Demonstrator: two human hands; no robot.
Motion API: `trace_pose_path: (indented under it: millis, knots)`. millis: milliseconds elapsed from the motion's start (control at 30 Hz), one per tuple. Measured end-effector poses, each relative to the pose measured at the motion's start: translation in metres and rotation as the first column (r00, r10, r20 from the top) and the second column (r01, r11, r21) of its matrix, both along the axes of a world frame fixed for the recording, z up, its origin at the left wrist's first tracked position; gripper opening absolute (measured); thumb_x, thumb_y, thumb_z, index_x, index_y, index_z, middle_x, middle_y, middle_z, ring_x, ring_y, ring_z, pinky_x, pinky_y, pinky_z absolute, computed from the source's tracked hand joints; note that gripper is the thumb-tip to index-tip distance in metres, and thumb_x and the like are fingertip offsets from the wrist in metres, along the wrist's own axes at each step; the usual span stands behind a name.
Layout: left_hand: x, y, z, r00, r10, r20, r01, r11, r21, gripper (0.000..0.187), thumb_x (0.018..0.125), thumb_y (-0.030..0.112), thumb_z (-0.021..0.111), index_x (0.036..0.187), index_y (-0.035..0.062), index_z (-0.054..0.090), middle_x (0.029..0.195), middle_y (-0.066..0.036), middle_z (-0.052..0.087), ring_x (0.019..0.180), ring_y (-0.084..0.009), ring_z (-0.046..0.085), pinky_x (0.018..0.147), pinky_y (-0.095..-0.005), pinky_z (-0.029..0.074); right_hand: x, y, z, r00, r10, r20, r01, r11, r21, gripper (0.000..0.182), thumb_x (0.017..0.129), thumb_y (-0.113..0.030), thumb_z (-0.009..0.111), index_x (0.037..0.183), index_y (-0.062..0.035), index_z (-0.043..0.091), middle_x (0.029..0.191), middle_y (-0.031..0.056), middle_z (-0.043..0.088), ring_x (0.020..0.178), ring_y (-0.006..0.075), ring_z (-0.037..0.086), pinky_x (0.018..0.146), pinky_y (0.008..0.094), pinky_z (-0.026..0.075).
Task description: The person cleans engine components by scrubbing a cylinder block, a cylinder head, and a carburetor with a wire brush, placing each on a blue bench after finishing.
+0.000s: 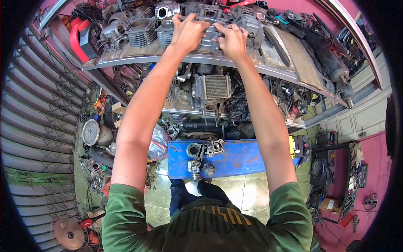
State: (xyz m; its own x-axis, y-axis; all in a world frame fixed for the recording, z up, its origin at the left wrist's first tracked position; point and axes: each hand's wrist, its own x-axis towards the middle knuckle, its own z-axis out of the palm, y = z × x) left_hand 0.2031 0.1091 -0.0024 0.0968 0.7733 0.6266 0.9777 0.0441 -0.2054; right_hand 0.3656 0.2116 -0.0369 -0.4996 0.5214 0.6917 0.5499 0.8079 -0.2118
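Observation:
Both my arms reach up to the upper shelf. My left hand (191, 32) is bent at the fingers, with its fingertips at the left edge of a grey cast-metal engine part (208, 41). From the other side my right hand (231, 38) closes on the same part, thumb and fingers curled at its edge. Left of my left hand stand finned engine cylinders, one of them a grey cylinder (142, 33). Close to the right of my right hand is another grey engine casting (252, 28).
A red and black bottle (84, 40) stands at the shelf's left end. Exhaust mufflers (323, 50) lie at its right. Below, a radiator (216, 87) sits on the lower shelf. A blue bench (239, 159) carries several metal parts, including a cylinder (194, 150).

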Motion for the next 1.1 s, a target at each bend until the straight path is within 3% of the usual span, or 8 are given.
trace_pose_path:
  millis: [333, 400, 500, 567, 633, 767, 833, 1100]
  knots:
    - [0.005, 0.010, -0.002, 0.999, -0.023, 0.038, 0.021, 0.998, 0.054, 0.040, 0.083, 0.021, 0.078, 0.122, 0.0257, 0.073, 0.114, 0.005, 0.076, 0.123, -0.0227, 0.058, 0.102, -0.0582, 0.028, 0.006, 0.020, -0.003, 0.995, 0.074, -0.071, -0.079, 0.994, -0.071, 0.050, 0.080, -0.015, 0.076, 0.128, -0.0280, 0.073, 0.101, 0.0070, 0.072, 0.107, 0.0231, 0.062, 0.100, 0.0494, 0.036]
    - [-0.001, 0.008, -0.004, 0.997, -0.029, 0.076, 0.025, 0.998, 0.056, 0.040, 0.083, 0.022, 0.079, 0.122, 0.0262, 0.073, 0.116, 0.006, 0.075, 0.124, -0.0224, 0.058, 0.102, -0.0583, 0.028, 0.004, 0.014, -0.002, 1.000, -0.015, 0.025, 0.013, 0.997, 0.080, 0.049, 0.080, -0.018, 0.077, 0.127, -0.0287, 0.073, 0.104, 0.0065, 0.073, 0.103, 0.0240, 0.062, 0.099, 0.0491, 0.036]
    - [-0.009, 0.004, -0.015, 0.997, -0.038, 0.070, 0.029, 0.992, 0.124, 0.045, 0.082, 0.023, 0.079, 0.126, 0.0254, 0.070, 0.122, 0.006, 0.074, 0.125, -0.0228, 0.057, 0.102, -0.0599, 0.030, 0.002, -0.002, -0.001, 0.995, -0.071, 0.074, 0.058, 0.985, 0.161, 0.050, 0.080, -0.020, 0.077, 0.129, -0.0299, 0.072, 0.111, 0.0062, 0.073, 0.101, 0.0242, 0.061, 0.097, 0.0511, 0.037]
    - [-0.011, 0.001, -0.025, 0.999, -0.020, 0.029, 0.013, 0.975, 0.224, 0.051, 0.083, 0.025, 0.079, 0.132, 0.0266, 0.066, 0.127, 0.007, 0.072, 0.131, -0.0231, 0.053, 0.102, -0.0594, 0.030, 0.004, -0.012, 0.003, 0.990, -0.099, 0.102, 0.076, 0.975, 0.208, 0.051, 0.082, -0.027, 0.077, 0.133, -0.0307, 0.068, 0.119, 0.0041, 0.073, 0.109, 0.0243, 0.060, 0.097, 0.0560, 0.036]
    - [-0.010, 0.001, -0.029, 1.000, -0.010, 0.029, 0.005, 0.981, 0.195, 0.053, 0.085, 0.025, 0.078, 0.136, 0.0272, 0.063, 0.130, 0.006, 0.071, 0.135, -0.0233, 0.051, 0.103, -0.0591, 0.029, 0.001, -0.013, 0.002, 0.977, -0.210, 0.040, 0.169, 0.873, 0.457, 0.053, 0.083, -0.032, 0.076, 0.135, -0.0310, 0.066, 0.126, 0.0007, 0.072, 0.116, 0.0252, 0.059, 0.099, 0.0617, 0.034]
    - [-0.009, 0.003, -0.035, 0.996, 0.019, 0.085, -0.034, 0.984, 0.175, 0.056, 0.087, 0.025, 0.077, 0.140, 0.0309, 0.061, 0.129, 0.003, 0.072, 0.136, -0.0225, 0.051, 0.104, -0.0577, 0.026, -0.003, -0.003, -0.003, 0.986, -0.155, 0.055, 0.122, 0.913, 0.389, 0.054, 0.084, -0.023, 0.074, 0.136, -0.0341, 0.065, 0.131, -0.0046, 0.070, 0.120, 0.0272, 0.058, 0.101, 0.0601, 0.034]
    - [-0.008, 0.003, -0.034, 0.996, 0.001, 0.092, -0.018, 0.984, 0.179, 0.051, 0.087, 0.024, 0.076, 0.136, 0.0262, 0.063, 0.128, 0.001, 0.072, 0.135, -0.0239, 0.052, 0.104, -0.0572, 0.026, -0.001, -0.001, -0.004, 0.988, -0.138, 0.066, 0.104, 0.922, 0.373, 0.053, 0.084, -0.021, 0.073, 0.136, -0.0341, 0.065, 0.137, -0.0062, 0.067, 0.119, 0.0267, 0.058, 0.103, 0.0597, 0.034]
    - [-0.002, 0.003, -0.037, 0.996, 0.028, 0.088, -0.045, 0.980, 0.195, 0.051, 0.088, 0.024, 0.075, 0.137, 0.0278, 0.063, 0.126, 0.002, 0.073, 0.133, -0.0231, 0.054, 0.103, -0.0561, 0.027, -0.002, -0.002, -0.004, 0.987, -0.124, 0.098, 0.086, 0.941, 0.328, 0.054, 0.085, -0.018, 0.071, 0.137, -0.0303, 0.064, 0.141, -0.0033, 0.065, 0.119, 0.0263, 0.058, 0.104, 0.0602, 0.033]
